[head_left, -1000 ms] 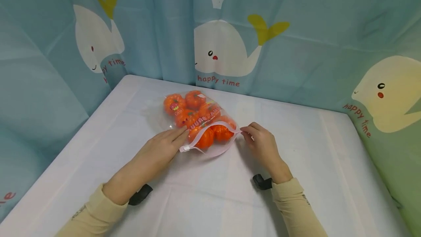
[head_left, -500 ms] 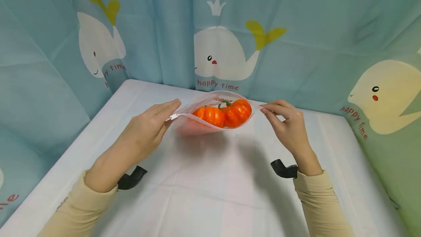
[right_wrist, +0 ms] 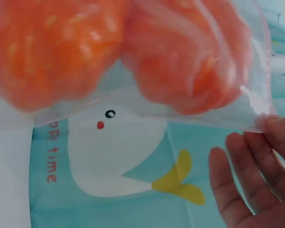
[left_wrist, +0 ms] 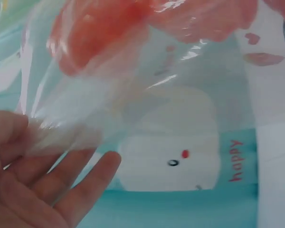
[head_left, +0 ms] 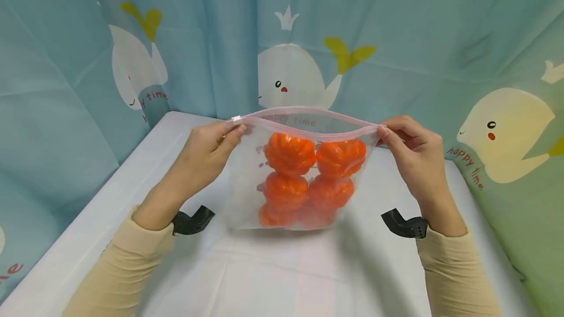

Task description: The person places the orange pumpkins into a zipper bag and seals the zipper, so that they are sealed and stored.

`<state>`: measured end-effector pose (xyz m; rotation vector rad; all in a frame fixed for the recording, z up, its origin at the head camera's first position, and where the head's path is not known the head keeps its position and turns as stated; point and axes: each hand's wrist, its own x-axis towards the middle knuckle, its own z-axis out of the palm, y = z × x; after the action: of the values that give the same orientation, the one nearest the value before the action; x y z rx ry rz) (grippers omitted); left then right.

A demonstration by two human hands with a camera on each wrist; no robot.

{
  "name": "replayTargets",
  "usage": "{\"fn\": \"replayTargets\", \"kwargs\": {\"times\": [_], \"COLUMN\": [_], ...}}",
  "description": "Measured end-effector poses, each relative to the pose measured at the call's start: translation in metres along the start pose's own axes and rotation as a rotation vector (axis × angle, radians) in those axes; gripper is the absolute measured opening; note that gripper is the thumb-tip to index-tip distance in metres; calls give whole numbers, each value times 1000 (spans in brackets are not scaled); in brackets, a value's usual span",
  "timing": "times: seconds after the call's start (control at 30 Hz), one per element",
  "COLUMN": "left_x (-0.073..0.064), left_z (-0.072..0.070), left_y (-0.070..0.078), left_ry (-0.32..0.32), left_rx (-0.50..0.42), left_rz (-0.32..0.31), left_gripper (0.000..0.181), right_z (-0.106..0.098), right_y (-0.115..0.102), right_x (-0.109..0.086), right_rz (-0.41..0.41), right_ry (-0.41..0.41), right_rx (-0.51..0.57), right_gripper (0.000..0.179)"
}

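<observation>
A translucent zip bag (head_left: 244, 180) hangs upright between my hands in the head view, several small orange pumpkins (head_left: 290, 154) stacked inside it. Its pink zip strip (head_left: 323, 137) bows apart along the top, leaving the mouth gaping. My left hand (head_left: 200, 153) pinches the top left corner, right by the white slider (head_left: 237, 119). At the opposite top corner my right hand (head_left: 416, 158) pinches the strip's end between thumb and fingers. In the left wrist view the thumb of my left hand (left_wrist: 42, 175) grips the film, other fingers spread behind it.
Beneath the bag lies a white-covered table (head_left: 264, 268). A blue curtain (head_left: 211, 38) printed with whales rises along the table's back and left edges, with a greenish part on the right. Black wrist mounts (head_left: 194, 220) stick inward from both forearms.
Both hands have raised the bag from lying on the table to standing upright and spread apart. The pumpkins now show through the bag's near side.
</observation>
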<state>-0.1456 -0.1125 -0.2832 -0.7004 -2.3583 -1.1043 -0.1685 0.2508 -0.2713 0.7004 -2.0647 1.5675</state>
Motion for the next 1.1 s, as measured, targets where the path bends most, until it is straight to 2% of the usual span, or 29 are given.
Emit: {"fn": "replayTargets", "kwargs": {"times": [0.17, 0.23, 0.33, 0.47, 0.57, 0.7, 0.77, 1.1], "left_x": [-5, -8, -9, -9, -9, -9, -8, -3], "left_z": [12, 14, 13, 10, 13, 20, 23, 31], "left_y": [-5, -6, -5, -5, -6, -8, -7, 5], "left_ry": [-95, -113, -103, -77, -91, -111, -102, -63], "left_rx": [-85, -120, -182, -278, -330, -341, -337, -306], "left_rz": [-95, -132, -179, -215, -223, -230, -224, -194], "left_gripper": [26, 27, 29, 30, 30, 26, 24, 19], "right_z": [-1, -3, -6, -11, -13, -12, -10, 5], "right_y": [1, 1, 0, -2, -3, -5, -7, -24], "right_x": [-8, -11, -12, -12, -12, -14, -14, -8], "right_rz": [31, 39, 15, -14, 27, 47, 30, -158], "right_ry": [-209, -259, -232, -148, -162, -210, -208, -190], "right_rx": [-233, -281, -252, -70, -49, -170, -183, -325], "right_gripper": [11, 13, 13, 8, 9, 14, 17, 25]}}
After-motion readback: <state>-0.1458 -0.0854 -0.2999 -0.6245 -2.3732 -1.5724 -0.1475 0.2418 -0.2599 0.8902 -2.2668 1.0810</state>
